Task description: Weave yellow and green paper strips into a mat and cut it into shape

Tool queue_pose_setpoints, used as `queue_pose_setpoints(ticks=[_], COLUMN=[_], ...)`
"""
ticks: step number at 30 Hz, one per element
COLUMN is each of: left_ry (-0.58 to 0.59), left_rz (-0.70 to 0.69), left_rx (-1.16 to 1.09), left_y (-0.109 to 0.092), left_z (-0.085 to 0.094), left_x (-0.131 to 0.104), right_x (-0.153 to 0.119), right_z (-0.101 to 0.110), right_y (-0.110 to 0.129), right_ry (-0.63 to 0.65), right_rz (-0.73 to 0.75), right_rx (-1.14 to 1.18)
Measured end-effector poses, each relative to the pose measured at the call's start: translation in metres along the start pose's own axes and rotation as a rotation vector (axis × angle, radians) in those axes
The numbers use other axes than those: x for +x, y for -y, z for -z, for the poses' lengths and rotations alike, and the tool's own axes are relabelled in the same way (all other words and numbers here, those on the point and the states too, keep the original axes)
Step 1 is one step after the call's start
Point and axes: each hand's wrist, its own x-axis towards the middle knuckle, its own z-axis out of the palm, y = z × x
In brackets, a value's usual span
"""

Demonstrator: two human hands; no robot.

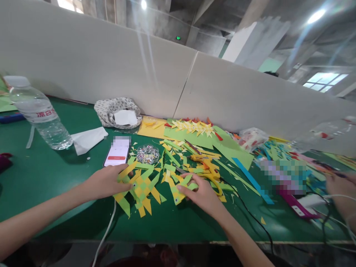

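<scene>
My left hand (104,181) is closed on the edge of a woven paper fish (143,189), a green and yellow checkered piece with strip fins and a small googly eye. To its right, my right hand (204,194) pinches a second paper fish (175,193) of the same colours, which also has a googly eye; my fingers hide part of it. Behind the right hand lie scissors (217,187) with yellow handles and a yellow glue gun (207,163). A clear dish of googly eyes (147,154) stands just beyond the two fish.
A lit phone (116,152), a water bottle (41,113) and a patterned cloth pouch (107,111) are at the left. Finished-looking woven fish (194,128) lie at the back on green paper. Paper scraps and a black cord (250,209) spread rightward, where another person's hand (340,189) shows.
</scene>
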Motion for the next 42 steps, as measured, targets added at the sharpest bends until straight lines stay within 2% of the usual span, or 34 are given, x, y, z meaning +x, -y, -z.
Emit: queue_pose_setpoints(ticks=[2,4,6,8,10,13,15,17,22,26,29,31,33,36,38,42], left_ry=[-0.047,-0.117,-0.225,-0.292,-0.222,-0.087,-0.044,-0.012,0.011,0.012,0.016,0.022,0.024,0.036,0.05,0.055], left_rz=[-0.032,-0.122,-0.263,-0.438,-0.628,-0.856,-0.891,-0.853,-0.804,-0.808,-0.817,-0.818,-0.81,-0.805,-0.802,-0.788], left_rx=[0.291,0.561,0.736,0.818,0.811,0.828,0.84,0.815,0.799,0.856,0.887,0.895,0.887,0.866,0.86,0.859], left_y=[0.001,0.001,0.001,0.0,0.0,0.004,0.008,0.011,0.013,0.013,0.013,0.012,0.01,0.008,0.007,0.006], left_z=[0.0,0.0,-0.002,-0.009,-0.02,-0.039,-0.05,-0.055,-0.058,-0.06,-0.061,-0.06,-0.059,-0.057,-0.056,-0.056], left_x=[0.0,-0.002,-0.004,-0.007,-0.011,-0.018,-0.021,-0.022,-0.021,-0.021,-0.02,-0.021,-0.021,-0.022,-0.022,-0.022], right_x=[0.0,0.0,0.003,0.009,0.02,0.043,0.058,0.07,0.081,0.08,0.074,0.067,0.056,0.039,0.03,0.025], right_z=[0.009,0.02,0.031,0.043,0.054,0.065,0.066,0.065,0.061,0.065,0.061,0.051,0.034,0.006,-0.009,-0.022], right_y=[-0.007,-0.011,-0.014,-0.02,-0.029,-0.048,-0.059,-0.067,-0.072,-0.072,-0.065,-0.056,-0.046,-0.034,-0.031,-0.033], right_ry=[-0.073,-0.121,-0.198,-0.369,-0.587,-0.631,-0.578,-0.552,-0.608,-0.789,-0.942,-0.923,-0.809,-0.588,-0.487,-0.436], right_rz=[0.06,0.095,0.122,0.155,0.192,0.21,0.136,0.058,0.017,0.058,0.233,0.363,0.46,0.484,0.494,0.524], right_rx=[-0.267,-0.445,-0.575,-0.683,-0.777,-0.81,-0.779,-0.74,-0.702,-0.602,-0.411,-0.306,-0.249,-0.302,-0.337,-0.361])
